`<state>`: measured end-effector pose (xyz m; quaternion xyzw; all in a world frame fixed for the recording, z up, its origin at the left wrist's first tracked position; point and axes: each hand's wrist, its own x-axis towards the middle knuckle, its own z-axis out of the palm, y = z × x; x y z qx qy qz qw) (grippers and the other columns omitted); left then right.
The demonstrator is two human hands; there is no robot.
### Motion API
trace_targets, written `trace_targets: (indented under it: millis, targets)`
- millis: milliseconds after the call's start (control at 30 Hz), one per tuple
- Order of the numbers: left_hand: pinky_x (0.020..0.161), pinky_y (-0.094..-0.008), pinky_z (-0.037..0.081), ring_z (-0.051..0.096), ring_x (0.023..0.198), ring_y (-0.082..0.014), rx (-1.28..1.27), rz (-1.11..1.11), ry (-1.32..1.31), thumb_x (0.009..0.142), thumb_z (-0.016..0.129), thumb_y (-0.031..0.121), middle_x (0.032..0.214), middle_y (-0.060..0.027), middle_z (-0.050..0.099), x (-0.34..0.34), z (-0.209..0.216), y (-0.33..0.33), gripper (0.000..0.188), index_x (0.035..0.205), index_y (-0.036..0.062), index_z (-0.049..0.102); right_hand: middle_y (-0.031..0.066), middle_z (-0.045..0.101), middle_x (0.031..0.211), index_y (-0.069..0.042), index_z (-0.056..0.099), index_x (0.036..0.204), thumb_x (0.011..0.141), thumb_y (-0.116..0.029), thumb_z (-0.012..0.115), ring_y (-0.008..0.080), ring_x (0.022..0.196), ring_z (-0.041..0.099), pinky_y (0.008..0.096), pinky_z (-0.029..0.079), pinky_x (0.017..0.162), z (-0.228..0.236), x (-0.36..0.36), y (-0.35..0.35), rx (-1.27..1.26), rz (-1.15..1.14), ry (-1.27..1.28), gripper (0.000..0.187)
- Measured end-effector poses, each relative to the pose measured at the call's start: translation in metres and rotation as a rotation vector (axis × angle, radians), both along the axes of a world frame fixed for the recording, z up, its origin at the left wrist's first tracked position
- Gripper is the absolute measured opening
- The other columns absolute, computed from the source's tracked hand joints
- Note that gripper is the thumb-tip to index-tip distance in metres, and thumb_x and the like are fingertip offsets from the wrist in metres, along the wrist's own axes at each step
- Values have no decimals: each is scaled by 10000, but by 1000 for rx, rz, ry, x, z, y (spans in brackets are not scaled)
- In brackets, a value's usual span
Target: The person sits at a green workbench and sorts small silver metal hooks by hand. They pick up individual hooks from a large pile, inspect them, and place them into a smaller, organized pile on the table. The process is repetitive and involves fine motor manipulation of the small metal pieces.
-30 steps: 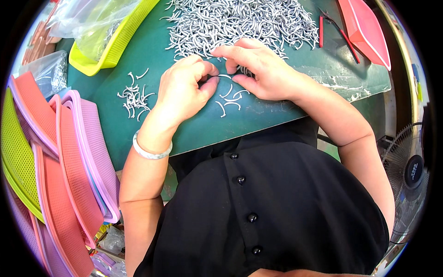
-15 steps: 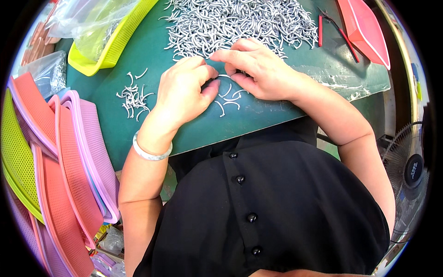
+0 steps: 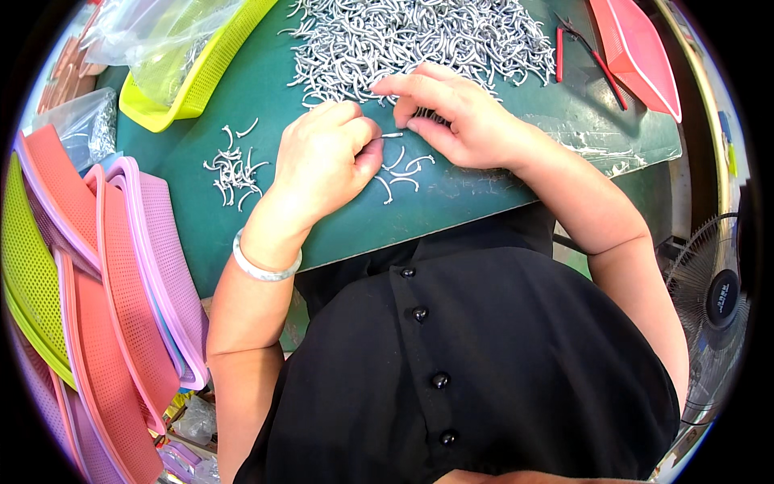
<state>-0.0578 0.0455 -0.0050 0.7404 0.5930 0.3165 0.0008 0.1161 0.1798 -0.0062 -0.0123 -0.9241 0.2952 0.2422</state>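
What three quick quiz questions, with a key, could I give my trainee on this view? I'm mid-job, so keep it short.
1. True or false: the red-handled tool is lying on the green table.
2. Which one pinches the short silvery piece showing between them: the left hand or the right hand?
3. Where is the large heap of silvery pieces?
A) Inside the yellow-green basket
B) On the table, past the hands
C) Under the red-handled tool

Key: 1. True. 2. The left hand. 3. B.
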Motion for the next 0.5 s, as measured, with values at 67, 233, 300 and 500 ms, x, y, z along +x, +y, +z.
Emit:
trace_targets:
  millis: [67, 233, 300, 500]
  targets:
    - [602, -383, 496, 585, 688, -248, -37, 2, 2, 704, 704, 101, 706, -39, 556, 0, 1, -1, 50, 711, 87, 657, 38, 634, 843, -78, 556, 1299, 747, 95, 561, 233, 875, 579, 364, 476, 812, 3, 1, 4, 3, -15, 22, 578]
    - [618, -354, 483, 579, 684, -246, -98, -64, -97, 691, 621, -23, 731, -72, 561, 3, 9, -3, 167, 817, 50, 702, 49, 644, 824, -54, 611, 1212, 722, 117, 497, 243, 888, 585, 373, 483, 812, 9, 7, 12, 75, -60, -42, 531]
    - [626, -352, 481, 573, 689, -250, -135, -127, -102, 678, 575, -46, 736, -79, 555, 0, 7, -3, 246, 860, 46, 712, 50, 647, 828, -48, 612, 1192, 715, 114, 492, 254, 902, 585, 387, 483, 819, 6, 9, 14, 129, -46, -46, 518]
    - [672, -355, 486, 571, 735, -260, -195, -210, -163, 659, 520, -73, 771, -83, 574, -2, 9, -2, 368, 946, 47, 717, 50, 646, 827, -40, 616, 1156, 694, 98, 495, 272, 914, 583, 401, 484, 827, 9, 9, 12, 124, -14, -56, 497]
